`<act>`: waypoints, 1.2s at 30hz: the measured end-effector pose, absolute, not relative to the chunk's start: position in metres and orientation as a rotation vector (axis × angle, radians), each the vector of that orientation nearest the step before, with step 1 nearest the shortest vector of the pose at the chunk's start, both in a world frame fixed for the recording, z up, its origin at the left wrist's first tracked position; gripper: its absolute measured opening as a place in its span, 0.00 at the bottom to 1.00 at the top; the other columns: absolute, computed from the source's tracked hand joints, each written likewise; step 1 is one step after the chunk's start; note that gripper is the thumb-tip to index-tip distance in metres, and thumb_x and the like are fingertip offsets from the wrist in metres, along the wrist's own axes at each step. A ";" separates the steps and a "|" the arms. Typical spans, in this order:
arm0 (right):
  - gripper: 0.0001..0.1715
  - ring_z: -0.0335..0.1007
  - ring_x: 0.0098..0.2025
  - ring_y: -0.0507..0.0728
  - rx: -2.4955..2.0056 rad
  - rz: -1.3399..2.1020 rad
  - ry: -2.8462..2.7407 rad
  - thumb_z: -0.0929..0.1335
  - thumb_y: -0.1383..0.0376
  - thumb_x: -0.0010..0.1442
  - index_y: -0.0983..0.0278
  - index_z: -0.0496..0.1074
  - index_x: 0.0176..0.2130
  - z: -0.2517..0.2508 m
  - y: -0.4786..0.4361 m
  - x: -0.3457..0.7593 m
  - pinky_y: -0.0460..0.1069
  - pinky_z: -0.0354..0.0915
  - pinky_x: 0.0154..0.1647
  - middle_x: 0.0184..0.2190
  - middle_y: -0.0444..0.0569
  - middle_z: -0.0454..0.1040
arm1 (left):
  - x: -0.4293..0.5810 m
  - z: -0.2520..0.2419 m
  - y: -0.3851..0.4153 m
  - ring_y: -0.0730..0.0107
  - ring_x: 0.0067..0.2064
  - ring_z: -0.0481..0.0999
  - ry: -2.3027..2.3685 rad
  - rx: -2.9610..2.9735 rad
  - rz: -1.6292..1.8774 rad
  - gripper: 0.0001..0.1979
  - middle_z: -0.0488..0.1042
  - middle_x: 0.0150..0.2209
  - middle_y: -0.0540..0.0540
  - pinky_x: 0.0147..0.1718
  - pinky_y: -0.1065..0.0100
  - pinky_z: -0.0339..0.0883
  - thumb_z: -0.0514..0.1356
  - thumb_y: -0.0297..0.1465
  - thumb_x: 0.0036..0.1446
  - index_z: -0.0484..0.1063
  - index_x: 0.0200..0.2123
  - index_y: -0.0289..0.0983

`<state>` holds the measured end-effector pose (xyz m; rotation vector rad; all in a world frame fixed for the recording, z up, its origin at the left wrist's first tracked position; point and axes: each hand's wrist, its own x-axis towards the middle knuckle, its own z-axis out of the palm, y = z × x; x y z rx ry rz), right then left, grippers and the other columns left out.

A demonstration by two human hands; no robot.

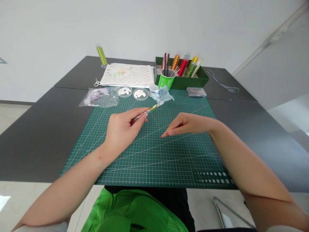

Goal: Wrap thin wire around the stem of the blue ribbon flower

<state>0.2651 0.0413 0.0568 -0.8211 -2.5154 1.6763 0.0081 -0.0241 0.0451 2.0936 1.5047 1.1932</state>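
My left hand (125,124) pinches the stem (145,112) of a pale blue artificial flower (163,95). Close under the petals the stem is yellow-green; lower down it looks like thin bare wire. The flower head points away from me, above the far part of the green cutting mat (145,154). To the right and a little nearer, my right hand (188,124) hangs over the mat, bent at the wrist, its fingertips pressed together. Whatever these fingers may hold is too fine to make out. The two hands are apart.
Behind the mat's far edge stand a green cup (166,80) with dark sticks and a dark green box (182,83) of thread spools. Nearby lie two dishes of white pieces (140,94), a plastic bag (98,97), white sheets (140,75), small scissors (97,82) and a clear case (196,92).
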 end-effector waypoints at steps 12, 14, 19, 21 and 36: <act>0.22 0.42 0.19 0.45 -0.637 1.547 -2.507 0.68 0.56 0.69 0.64 0.78 0.56 0.099 0.014 0.258 0.44 0.41 0.20 0.17 0.36 0.59 | 0.009 0.037 -0.021 0.67 0.30 0.82 1.470 2.169 0.909 0.13 0.85 0.34 0.50 0.29 0.70 0.67 0.60 0.35 0.66 0.83 0.48 0.43; 0.22 0.40 0.20 0.46 -0.609 1.502 -2.486 0.67 0.57 0.70 0.65 0.76 0.58 0.103 0.012 0.256 0.44 0.41 0.20 0.17 0.34 0.53 | 0.010 0.038 -0.022 0.67 0.30 0.81 1.437 2.235 0.823 0.13 0.85 0.35 0.50 0.27 0.70 0.64 0.60 0.34 0.67 0.83 0.49 0.44; 0.29 0.44 0.20 0.47 -0.656 1.432 -2.407 0.60 0.52 0.74 0.68 0.73 0.60 0.107 0.011 0.258 0.44 0.43 0.21 0.19 0.36 0.50 | 0.012 0.041 -0.024 0.69 0.25 0.78 1.414 2.370 0.638 0.13 0.84 0.30 0.51 0.23 0.70 0.57 0.60 0.32 0.67 0.83 0.48 0.46; 0.33 0.43 0.20 0.47 -0.721 1.423 -2.380 0.57 0.49 0.75 0.70 0.72 0.61 0.107 0.012 0.261 0.45 0.43 0.21 0.19 0.35 0.47 | 0.012 0.041 -0.024 0.70 0.24 0.78 1.392 2.395 0.611 0.13 0.85 0.31 0.51 0.22 0.70 0.57 0.59 0.34 0.67 0.83 0.48 0.46; 0.43 0.39 0.18 0.48 -0.590 1.556 -2.429 0.51 0.44 0.74 0.71 0.70 0.63 0.101 0.026 0.277 0.46 0.43 0.19 0.18 0.35 0.43 | 0.013 0.043 -0.024 0.72 0.24 0.76 1.289 2.279 0.541 0.13 0.85 0.31 0.53 0.22 0.71 0.59 0.58 0.33 0.66 0.84 0.46 0.45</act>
